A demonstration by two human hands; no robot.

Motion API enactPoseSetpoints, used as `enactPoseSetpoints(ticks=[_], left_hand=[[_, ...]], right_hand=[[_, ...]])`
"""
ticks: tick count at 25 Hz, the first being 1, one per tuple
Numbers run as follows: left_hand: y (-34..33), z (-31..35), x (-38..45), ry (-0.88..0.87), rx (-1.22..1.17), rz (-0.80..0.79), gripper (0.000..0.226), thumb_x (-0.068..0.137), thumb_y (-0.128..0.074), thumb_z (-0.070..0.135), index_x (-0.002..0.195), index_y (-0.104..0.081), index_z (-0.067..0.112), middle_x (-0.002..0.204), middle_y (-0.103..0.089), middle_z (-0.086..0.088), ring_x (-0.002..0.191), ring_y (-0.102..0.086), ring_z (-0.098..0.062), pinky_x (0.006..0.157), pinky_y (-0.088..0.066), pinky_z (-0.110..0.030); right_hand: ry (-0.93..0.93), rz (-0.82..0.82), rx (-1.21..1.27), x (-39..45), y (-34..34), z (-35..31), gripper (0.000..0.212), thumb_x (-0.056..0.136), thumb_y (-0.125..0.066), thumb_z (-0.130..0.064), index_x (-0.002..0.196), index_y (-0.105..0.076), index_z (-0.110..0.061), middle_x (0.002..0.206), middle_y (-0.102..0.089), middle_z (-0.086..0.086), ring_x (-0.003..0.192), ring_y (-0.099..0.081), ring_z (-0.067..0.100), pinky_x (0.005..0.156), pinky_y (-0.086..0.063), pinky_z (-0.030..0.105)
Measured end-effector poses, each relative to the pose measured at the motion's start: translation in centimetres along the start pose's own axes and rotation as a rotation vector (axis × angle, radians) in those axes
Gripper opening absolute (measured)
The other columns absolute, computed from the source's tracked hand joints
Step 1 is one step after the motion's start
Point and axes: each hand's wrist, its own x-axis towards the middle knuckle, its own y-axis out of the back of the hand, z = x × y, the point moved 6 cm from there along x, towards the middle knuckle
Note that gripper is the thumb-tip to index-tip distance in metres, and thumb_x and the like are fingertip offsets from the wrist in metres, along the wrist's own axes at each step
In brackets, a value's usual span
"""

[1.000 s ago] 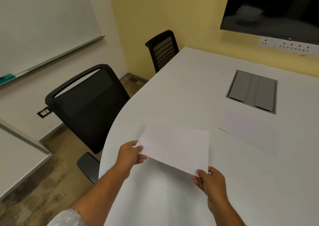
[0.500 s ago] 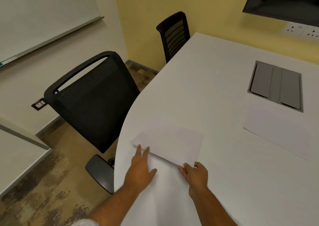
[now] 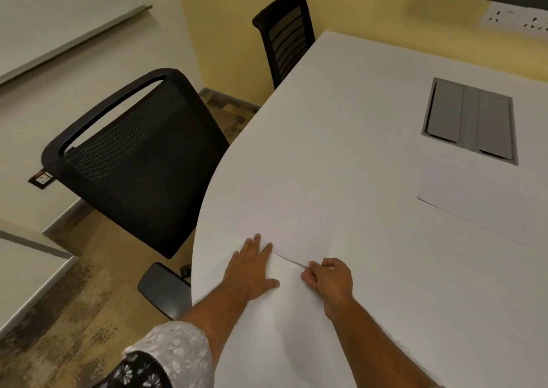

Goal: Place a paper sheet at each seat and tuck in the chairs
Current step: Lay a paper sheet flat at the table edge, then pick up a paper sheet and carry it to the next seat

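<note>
**Sheet now lying flat at the near seat**

In the lower middle of the frame the left hand (image 3: 253,269) is resting flat and open on the table (image 3: 370,115), its fingertips pressing the near edge of the paper sheet (image 3: 284,224). Just right of it, the right hand (image 3: 329,278) is pinching the sheet's near right corner between thumb and curled fingers. A second ago both hands were holding this sheet up off the table; half a second ago the left hand was already letting go and flattening. Now the paper is lying on the table at the curved edge, in front of the near chair (image 3: 133,162) at centre left, so this placement is looking all but finished, with only the corner left to release.

That near chair is standing angled away from the table, not yet tucked in. At right centre a second sheet (image 3: 474,201) is lying below the grey cable hatch (image 3: 470,121). At the upper middle the far chair (image 3: 287,32) is sitting close against the table edge.
</note>
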Motion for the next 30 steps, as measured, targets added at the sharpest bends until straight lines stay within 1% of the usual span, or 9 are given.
enactPoseSetpoints(ticks=[2,4,7,10,13,16,20,26,30], left_hand=[[-0.2,-0.4,0.1,-0.032,0.007,0.004,0.113,0.088,-0.067,0.069,0.169,0.0,0.027,0.175,0.018,-0.005,0.163,0.01,-0.026,0.131,-0.009,-0.051],[-0.7,-0.7,0.2,-0.048,0.01,0.021,0.118,0.086,-0.07,0.069,0.168,0.002,0.026,0.175,0.02,-0.005,0.162,0.012,-0.026,0.13,-0.009,-0.051],[-1.3,-0.6,0.3,-0.046,0.016,0.035,0.121,0.083,-0.067,0.074,0.168,0.005,0.027,0.174,0.023,-0.006,0.162,0.015,-0.027,0.129,-0.007,-0.052],[-1.4,-0.3,-0.5,-0.036,-0.01,0.052,0.12,0.083,-0.054,0.085,0.168,0.008,0.026,0.173,0.026,-0.006,0.161,0.019,-0.027,0.129,-0.004,-0.052],[-1.1,0.1,-2.7,-0.059,-0.127,0.181,0.111,0.09,-0.051,0.079,0.167,0.008,0.026,0.172,0.026,0.0,0.161,0.019,-0.023,0.131,-0.006,-0.049],[-1.4,2.6,-5.8,-0.149,-0.384,0.279,0.102,0.09,-0.055,0.076,0.168,-0.009,0.03,0.174,0.009,0.016,0.162,0.01,-0.011,0.13,-0.012,-0.043],[-2.8,8.1,-9.3,-0.133,-0.679,0.253,0.081,0.086,-0.059,0.072,0.156,-0.043,0.035,0.164,-0.021,0.03,0.159,-0.019,-0.011,0.125,-0.03,-0.048],[-1.5,18.7,-14.0,-0.214,-0.721,0.346,0.038,0.092,-0.079,0.027,0.128,-0.072,0.016,0.144,-0.056,0.003,0.139,-0.052,-0.021,0.113,-0.046,-0.047],[-1.0,27.5,-16.4,-0.281,-0.738,0.332,0.033,0.095,-0.077,0.022,0.127,-0.071,0.02,0.14,-0.057,0.005,0.13,-0.056,-0.013,0.093,-0.045,-0.023]], right_hand=[[0.066,0.027,-0.095,-0.2,1.0,0.2,0.013,0.093,-0.077,-0.008,0.1,-0.066,-0.011,0.093,-0.078,0.016,0.07,-0.078,0.026,0.053,-0.056,0.021],[0.154,0.007,-0.228,-0.4,1.7,0.4,0.014,0.093,-0.075,-0.01,0.104,-0.067,-0.016,0.092,-0.078,0.01,0.066,-0.077,0.02,0.058,-0.056,0.021],[0.297,-0.051,-0.425,-0.6,1.8,0.5,0.028,0.092,-0.072,-0.013,0.119,-0.067,-0.018,0.09,-0.077,0.0,0.081,-0.073,0.014,0.075,-0.051,0.018],[0.325,-0.077,-0.491,-1.0,2.1,0.6,0.038,0.091,-0.077,-0.018,0.127,-0.065,-0.02,0.111,-0.071,-0.004,0.098,-0.07,0.016,0.083,-0.048,0.021],[0.33,-0.079,-0.545,-2.8,3.3,1.2,0.046,0.092,-0.078,-0.021,0.135,-0.061,-0.016,0.128,-0.06,-0.001,0.11,-0.066,0.02,0.096,-0.048,0.025],[0.344,-0.025,-0.451,-5.5,6.7,2.5,0.043,0.092,-0.079,-0.018,0.132,-0.063,-0.018,0.129,-0.053,-0.005,0.118,-0.061,0.016,0.092,-0.042,0.008],[0.288,0.037,-0.298,-8.4,13.1,4.7,0.031,0.094,-0.078,-0.019,0.12,-0.065,-0.029,0.13,-0.057,-0.009,0.111,-0.062,0.004,0.085,-0.046,0.008],[0.358,0.115,-0.249,-10.6,24.3,3.1,0.026,0.093,-0.078,-0.013,0.117,-0.071,-0.019,0.131,-0.063,0.001,0.105,-0.066,0.015,0.084,-0.049,0.013],[0.403,0.104,-0.222,-10.9,32.3,2.6,0.022,0.095,-0.077,-0.019,0.116,-0.072,-0.021,0.131,-0.062,-0.004,0.107,-0.067,0.013,0.093,-0.057,0.03]])
